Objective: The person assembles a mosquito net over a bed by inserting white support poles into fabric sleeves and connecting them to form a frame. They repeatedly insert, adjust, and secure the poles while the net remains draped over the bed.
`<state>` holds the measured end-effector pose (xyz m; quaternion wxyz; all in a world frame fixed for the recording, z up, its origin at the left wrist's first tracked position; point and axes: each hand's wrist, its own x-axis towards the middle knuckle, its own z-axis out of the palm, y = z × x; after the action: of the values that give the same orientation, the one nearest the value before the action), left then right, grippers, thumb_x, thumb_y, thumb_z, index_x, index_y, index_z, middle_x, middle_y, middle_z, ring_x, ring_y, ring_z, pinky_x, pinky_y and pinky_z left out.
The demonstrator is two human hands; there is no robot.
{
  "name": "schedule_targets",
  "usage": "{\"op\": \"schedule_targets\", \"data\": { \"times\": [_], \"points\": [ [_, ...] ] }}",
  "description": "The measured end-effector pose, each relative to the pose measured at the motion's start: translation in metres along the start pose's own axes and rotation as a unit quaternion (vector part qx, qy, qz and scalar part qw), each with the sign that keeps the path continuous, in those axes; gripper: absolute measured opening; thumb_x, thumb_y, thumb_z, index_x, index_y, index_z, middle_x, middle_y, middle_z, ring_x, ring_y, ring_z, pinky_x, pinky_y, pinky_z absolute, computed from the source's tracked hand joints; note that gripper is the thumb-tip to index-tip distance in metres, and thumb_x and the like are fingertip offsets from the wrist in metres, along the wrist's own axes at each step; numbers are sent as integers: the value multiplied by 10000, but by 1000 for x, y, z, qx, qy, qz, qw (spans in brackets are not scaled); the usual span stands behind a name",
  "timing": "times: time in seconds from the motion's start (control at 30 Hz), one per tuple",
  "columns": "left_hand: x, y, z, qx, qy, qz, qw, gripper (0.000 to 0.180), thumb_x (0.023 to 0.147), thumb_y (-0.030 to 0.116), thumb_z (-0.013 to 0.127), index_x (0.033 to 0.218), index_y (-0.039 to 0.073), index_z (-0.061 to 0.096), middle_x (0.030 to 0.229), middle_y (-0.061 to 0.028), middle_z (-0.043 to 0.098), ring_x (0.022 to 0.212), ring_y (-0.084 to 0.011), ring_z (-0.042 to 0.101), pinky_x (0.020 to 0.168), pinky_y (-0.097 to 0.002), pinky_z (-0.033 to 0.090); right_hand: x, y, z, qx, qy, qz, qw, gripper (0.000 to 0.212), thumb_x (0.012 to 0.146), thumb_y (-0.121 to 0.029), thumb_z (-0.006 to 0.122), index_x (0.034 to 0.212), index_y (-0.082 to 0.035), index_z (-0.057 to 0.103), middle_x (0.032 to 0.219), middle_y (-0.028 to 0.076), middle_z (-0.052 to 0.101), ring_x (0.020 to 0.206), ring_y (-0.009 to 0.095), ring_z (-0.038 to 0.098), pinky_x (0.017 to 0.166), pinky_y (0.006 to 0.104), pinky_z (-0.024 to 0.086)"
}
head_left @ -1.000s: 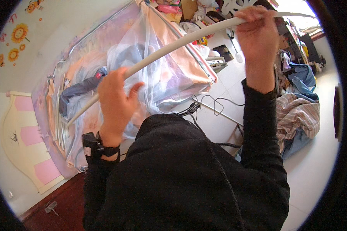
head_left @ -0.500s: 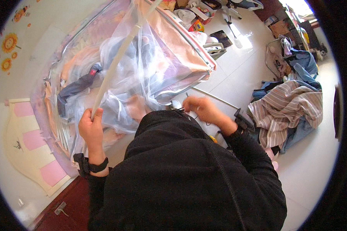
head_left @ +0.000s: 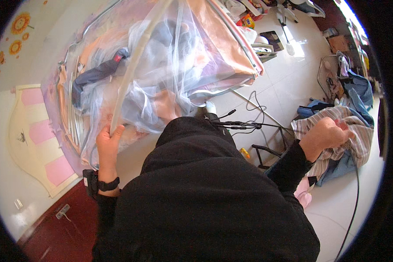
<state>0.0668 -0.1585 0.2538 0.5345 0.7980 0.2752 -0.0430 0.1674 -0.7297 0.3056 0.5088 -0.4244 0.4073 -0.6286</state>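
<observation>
My left hand (head_left: 109, 142) is closed round a long cream pole (head_left: 133, 70) that slants up and away over the bed. White sheer netting (head_left: 157, 83) hangs beside and beyond the pole, over bunched bedding and a dark blue garment (head_left: 100, 72). Out to the right, my right hand (head_left: 325, 136) is raised with its fingers curled, in front of a striped cloth (head_left: 303, 124). A black cable (head_left: 356, 192) hangs down close to its fingers and seems to be in its grip, though the fingers partly hide the hold. More black cables (head_left: 238, 125) stretch from my front toward that hand.
A cream and pink headboard (head_left: 35, 135) stands at the left, by a dark red surface (head_left: 65, 231). Jeans (head_left: 358, 89) lie heaped with the striped cloth at the right. A black stand (head_left: 266, 153) and a thin white rod (head_left: 260, 107) are on the tiled floor. Boxes and bags crowd the far side.
My right hand has swung from my front out to the right, and black cables now stretch that way. My left hand keeps its hold on the pole. The view has shifted slightly.
</observation>
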Motion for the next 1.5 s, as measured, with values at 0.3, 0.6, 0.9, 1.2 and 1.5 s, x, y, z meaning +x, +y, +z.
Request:
{"op": "schedule_targets", "data": {
  "times": [0.3,0.6,0.9,1.2,1.5],
  "points": [
    [-79,-152,19,220,-82,-114,965,280,787,291,709,889,33,667,691,-126,626,659,-198,610,620,-320,469,-79,-16,126,130,-457,-255,842,183,950,-146,449,953,-12,574,885,77,599,800,184,566,780,314,462],
    [-176,-214,19,131,-121,-205,962,201,837,262,654,929,84,669,844,-125,663,798,-281,642,698,-365,481,-180,207,107,-280,-912,-274,122,191,942,-148,474,1018,-24,598,991,77,612,891,162,563,807,310,457],
    [-211,-158,33,67,-47,-220,972,130,853,159,645,920,48,638,797,-90,649,738,-183,615,684,-301,477,-248,241,-99,-343,-920,178,-63,432,942,-432,491,1068,-44,635,997,134,663,911,249,626,823,338,473],
    [-181,-129,58,-89,-37,-340,935,254,864,212,651,928,-32,621,777,-51,645,737,-111,580,684,-270,475,-282,236,-118,-376,-783,486,-96,740,912,-656,331,1149,-12,607,1136,119,616,1040,229,554,942,328,397],
    [-132,-103,65,-18,-92,-287,953,235,817,180,682,757,23,517,797,-55,623,735,-115,539,664,-290,460,-294,222,-89,-398,-840,349,-120,610,901,-580,479,1125,-36,639,1068,99,641,929,183,590,828,330,451]
  ]
}}
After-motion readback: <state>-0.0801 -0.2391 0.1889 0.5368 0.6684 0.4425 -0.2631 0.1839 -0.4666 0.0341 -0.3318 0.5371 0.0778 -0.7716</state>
